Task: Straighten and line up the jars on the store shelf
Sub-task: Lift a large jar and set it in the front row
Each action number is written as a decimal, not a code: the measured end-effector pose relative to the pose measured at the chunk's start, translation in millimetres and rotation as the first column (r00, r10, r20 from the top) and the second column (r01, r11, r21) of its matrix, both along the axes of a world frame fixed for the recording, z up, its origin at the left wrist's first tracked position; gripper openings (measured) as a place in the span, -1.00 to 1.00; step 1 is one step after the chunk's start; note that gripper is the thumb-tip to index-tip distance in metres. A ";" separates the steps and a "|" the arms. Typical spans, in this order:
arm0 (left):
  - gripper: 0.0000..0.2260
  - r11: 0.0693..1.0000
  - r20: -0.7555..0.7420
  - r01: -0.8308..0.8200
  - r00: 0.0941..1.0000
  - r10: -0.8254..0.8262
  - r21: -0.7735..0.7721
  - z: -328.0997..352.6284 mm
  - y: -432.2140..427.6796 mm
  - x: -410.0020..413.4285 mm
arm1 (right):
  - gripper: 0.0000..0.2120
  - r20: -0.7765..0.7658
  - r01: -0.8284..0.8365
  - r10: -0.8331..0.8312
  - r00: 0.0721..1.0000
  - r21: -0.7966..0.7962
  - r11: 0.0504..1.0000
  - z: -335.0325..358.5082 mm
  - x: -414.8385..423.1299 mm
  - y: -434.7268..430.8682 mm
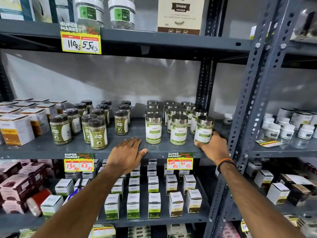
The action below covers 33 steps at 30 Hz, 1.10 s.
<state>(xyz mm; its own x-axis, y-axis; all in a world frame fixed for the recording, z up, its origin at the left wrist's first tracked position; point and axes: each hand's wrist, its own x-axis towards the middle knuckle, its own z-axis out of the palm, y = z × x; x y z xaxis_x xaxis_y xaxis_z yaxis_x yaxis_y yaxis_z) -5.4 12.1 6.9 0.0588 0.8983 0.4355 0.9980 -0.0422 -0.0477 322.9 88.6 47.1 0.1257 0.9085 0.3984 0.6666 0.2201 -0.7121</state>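
Observation:
On the grey middle shelf [51, 148] stand several steel-lidded jars of green powder in three rows. My right hand [212, 148] grips the base of the front right jar [204, 129], which leans slightly. The front middle jar [178, 129] and front left jar [153, 128] stand upright beside it. My left hand [127, 152] lies flat on the shelf's front edge, fingers apart, holding nothing. To its left stand several dark-lidded green jars [98, 133], unevenly spaced.
White and orange boxes [16, 128] fill the shelf's left end. A perforated grey upright [248, 117] stands just right of my right hand. Price tags [180, 163] hang from the shelf edge. Small white boxes [154, 205] fill the shelf below, and gel jars the shelf above.

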 end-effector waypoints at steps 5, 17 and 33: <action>-0.30 1.000 0.000 -0.003 1.000 0.003 -0.005 0.8 0.0 0.3 | -0.50 0.057 0.013 -0.010 0.998 -0.043 0.999 -1.1 -3.6 14.0; -0.32 1.000 -0.003 -0.002 1.000 0.002 -0.011 0.5 -0.3 0.5 | -0.50 0.039 0.053 -0.049 0.998 -0.100 0.994 -8.3 -1.4 28.0; -0.28 0.997 -0.028 0.079 0.996 -0.080 -0.024 6.2 -15.2 6.1 | -0.32 -0.092 -0.014 0.022 0.996 0.095 0.995 -1.7 -5.7 -33.0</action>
<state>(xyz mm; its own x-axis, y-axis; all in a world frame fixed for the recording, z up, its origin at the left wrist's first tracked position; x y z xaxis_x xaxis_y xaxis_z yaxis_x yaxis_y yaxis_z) 0.7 -3.0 13.1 0.1425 0.8999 0.4123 0.9897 -0.1226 -0.0744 317.2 55.7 45.4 0.1501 0.8699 0.4698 0.5939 0.3006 -0.7463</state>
